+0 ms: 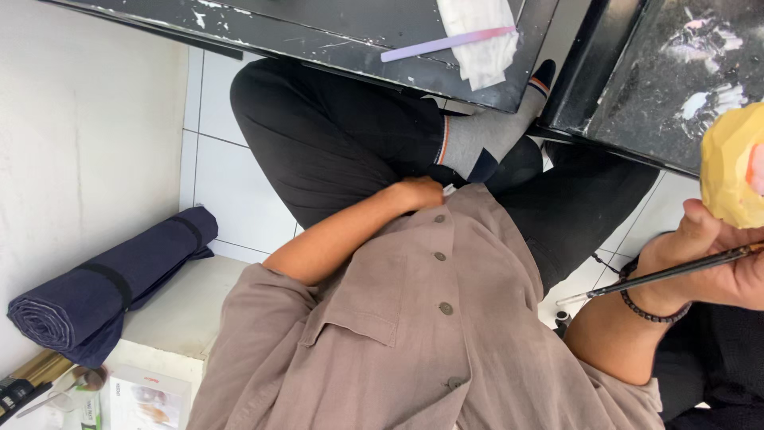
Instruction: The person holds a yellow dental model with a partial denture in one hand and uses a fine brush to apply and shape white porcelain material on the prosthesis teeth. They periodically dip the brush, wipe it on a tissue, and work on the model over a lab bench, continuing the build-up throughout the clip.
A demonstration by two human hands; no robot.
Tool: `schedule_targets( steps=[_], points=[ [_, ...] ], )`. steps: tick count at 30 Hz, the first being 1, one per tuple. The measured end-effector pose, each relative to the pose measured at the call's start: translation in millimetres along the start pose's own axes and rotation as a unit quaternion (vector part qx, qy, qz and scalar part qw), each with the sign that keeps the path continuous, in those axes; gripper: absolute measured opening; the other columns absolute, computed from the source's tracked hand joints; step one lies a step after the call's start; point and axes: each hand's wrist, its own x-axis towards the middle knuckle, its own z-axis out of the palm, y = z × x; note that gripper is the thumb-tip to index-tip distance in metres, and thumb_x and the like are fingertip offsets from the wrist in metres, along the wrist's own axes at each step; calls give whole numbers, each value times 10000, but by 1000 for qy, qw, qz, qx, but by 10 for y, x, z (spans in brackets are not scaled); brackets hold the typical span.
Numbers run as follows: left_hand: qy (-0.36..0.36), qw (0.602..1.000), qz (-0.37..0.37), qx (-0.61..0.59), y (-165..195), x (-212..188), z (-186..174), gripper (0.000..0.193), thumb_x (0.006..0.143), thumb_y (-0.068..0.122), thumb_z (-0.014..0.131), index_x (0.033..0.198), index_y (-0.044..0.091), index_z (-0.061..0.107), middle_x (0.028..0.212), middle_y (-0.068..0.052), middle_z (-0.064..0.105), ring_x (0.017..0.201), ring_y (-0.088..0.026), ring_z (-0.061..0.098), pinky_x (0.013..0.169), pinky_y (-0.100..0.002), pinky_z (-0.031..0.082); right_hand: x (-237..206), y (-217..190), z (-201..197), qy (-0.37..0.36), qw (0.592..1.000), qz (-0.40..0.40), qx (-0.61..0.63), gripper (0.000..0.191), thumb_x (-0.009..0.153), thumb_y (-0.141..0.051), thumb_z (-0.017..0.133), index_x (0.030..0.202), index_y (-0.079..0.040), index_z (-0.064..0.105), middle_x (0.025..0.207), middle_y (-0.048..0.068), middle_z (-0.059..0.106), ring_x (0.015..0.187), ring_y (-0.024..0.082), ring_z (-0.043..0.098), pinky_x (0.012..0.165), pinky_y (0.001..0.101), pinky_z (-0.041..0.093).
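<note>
Gripped in the right hand (716,259) at the right edge of the frame: a thin dark paintbrush (660,276), slanting down-left, its pale tip over the floor. Just above that hand, cut off by the frame edge, a yellow faceted object (728,163); cannot tell what supports it. Curled against the front edge of a taupe buttoned shirt (414,334) at centre frame: the left hand (415,193), fingers tucked under; cannot tell whether clenched on anything.

Little open room around: crossed legs in black trousers (334,143) wedged under the chipped edge of a black desk (318,36) along the top, a grey-socked foot (481,137) touching the corner of a second, paint-smeared desk (660,80) at upper right. On the first desk, a white cloth (485,56) and a lilac stick (446,44) across it. Only a strip of white tiled floor (227,179) free at left, beside a white wall (79,119) and a rolled navy mat (103,287) at lower left.
</note>
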Motion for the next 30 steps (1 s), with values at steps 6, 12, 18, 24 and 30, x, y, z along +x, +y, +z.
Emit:
schedule_targets(
  steps=[6, 12, 18, 24, 30],
  points=[
    [81, 969, -127, 195, -83, -167, -127, 614, 961, 610, 517, 1147, 77, 761, 1221, -147, 698, 1129, -298, 682, 883, -433, 566, -173, 193, -463, 4, 997, -26, -69, 515, 1067, -276, 836, 1186, 184, 637, 1130, 244, 758, 1005, 291, 769, 914, 305, 607],
    [-86, 991, -12, 106, 276, 106, -52, 620, 1042, 588, 417, 1114, 102, 796, 1207, -142, 706, 1170, -334, 650, 972, -448, 519, -257, 121, -512, 7, 999, 24, -44, 419, 1099, -190, 826, 1221, 162, 633, 1147, 240, 761, 1001, 281, 758, 915, 290, 579],
    [-116, 992, 19, 50, 500, 268, 2, 553, 1015, 551, 486, 1065, 89, 786, 1112, -149, 712, 1078, -347, 665, 906, -457, 532, -26, -252, -186, -54, 997, -52, -15, 340, 1083, -61, 830, 1296, 99, 619, 1231, 279, 653, 1083, 300, 661, 972, 316, 564],
    [-88, 992, 32, 80, 642, 213, -94, 492, 988, 515, 556, 1015, 76, 777, 1017, -157, 717, 986, -359, 680, 840, -466, 544, 257, -459, 13, -123, 984, -110, -62, 350, 984, -54, 890, 1196, 49, 630, 1197, 320, 640, 1060, 321, 722, 914, 359, 613],
    [75, 974, 74, 198, 716, -247, -478, 438, 961, 478, 625, 965, 63, 767, 921, -164, 723, 894, -371, 695, 774, -475, 557, 385, -285, -4, -105, 985, -111, -79, 366, 1001, -86, 920, 1231, 18, 654, 1180, 258, 752, 1133, 325, 724, 932, 368, 620]
  ],
)
